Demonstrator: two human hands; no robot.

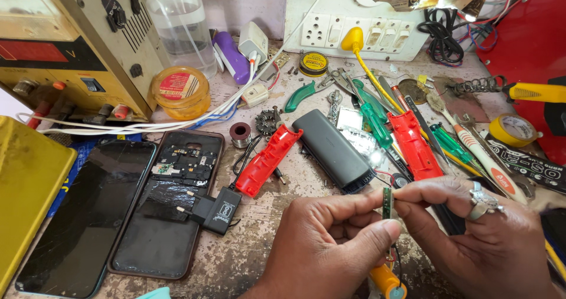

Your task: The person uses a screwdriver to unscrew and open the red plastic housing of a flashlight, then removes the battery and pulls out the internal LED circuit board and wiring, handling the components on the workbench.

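Bare hands, silver ring [482, 197] on right hand [489, 240]

Two hands, left [330, 246] and right [483, 240], meet over the worktop [259, 216], pinching one small green circuit strip [387, 203]. Two red plastic shells lie there, one [268, 159] left of the single dark grey case [333, 150], the other [414, 144] right of it. Two phones lie side by side: one with a black screen [88, 216], one opened [168, 201]. There is one yellow tape roll [513, 129], one solder spool [240, 134], one orange-lidded jar [181, 91], one clear bottle [180, 25], one purple gadget [231, 56], one soldering iron [530, 91]. The screwdrivers overlap too thickly to count surely.
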